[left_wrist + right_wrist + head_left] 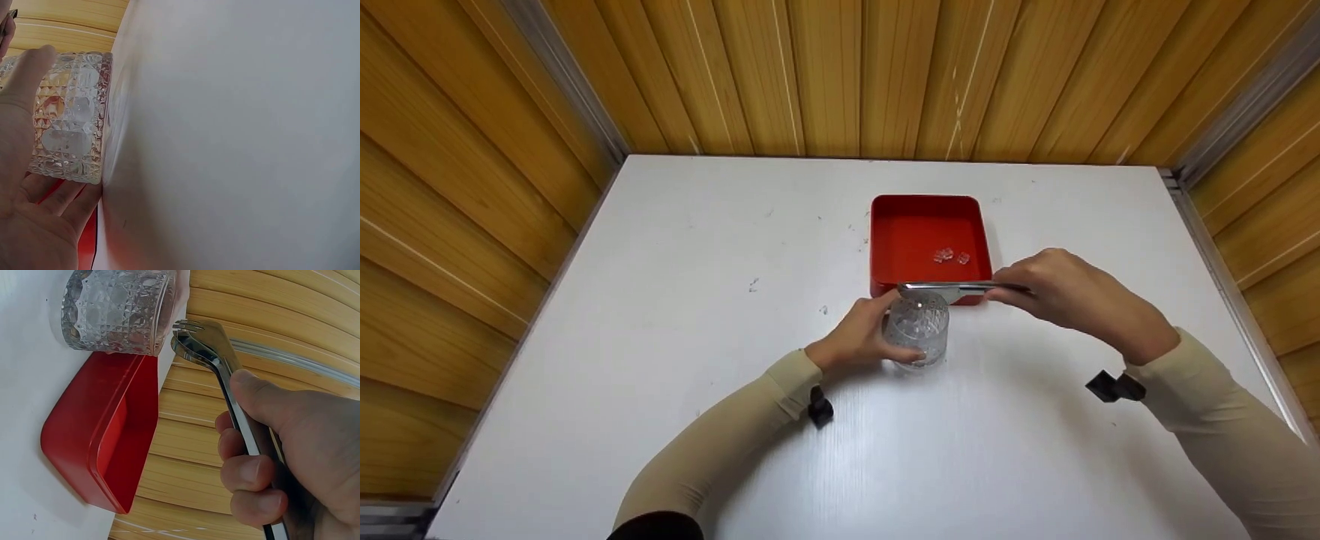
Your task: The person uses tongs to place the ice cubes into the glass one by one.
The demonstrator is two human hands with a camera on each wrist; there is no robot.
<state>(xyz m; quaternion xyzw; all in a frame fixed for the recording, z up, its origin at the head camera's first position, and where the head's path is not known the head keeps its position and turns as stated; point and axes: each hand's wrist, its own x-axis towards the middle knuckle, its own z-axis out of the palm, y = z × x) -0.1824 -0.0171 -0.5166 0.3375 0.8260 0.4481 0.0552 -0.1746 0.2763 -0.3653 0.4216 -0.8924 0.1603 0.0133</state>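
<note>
A clear cut-glass tumbler (919, 334) stands upright on the white table. My left hand (861, 335) holds it from the left, thumb on the near side and fingers round the far side. Clear pieces show faintly through its patterned wall in the left wrist view. In my right hand (1072, 296) are metal serving tongs (236, 402), one tip spoon-shaped and the other forked. Their tips lie close together just above the tumbler's mouth; I cannot tell whether anything is between them. Behind the tumbler sits a red square tray (904, 232) with several clear cubes (947, 255) inside.
The white table (697, 300) carries small dark marks left of the tray. Wood-panelled walls (825, 75) with metal edge strips enclose the table at the back and both sides. The tray's near wall is right behind the tumbler.
</note>
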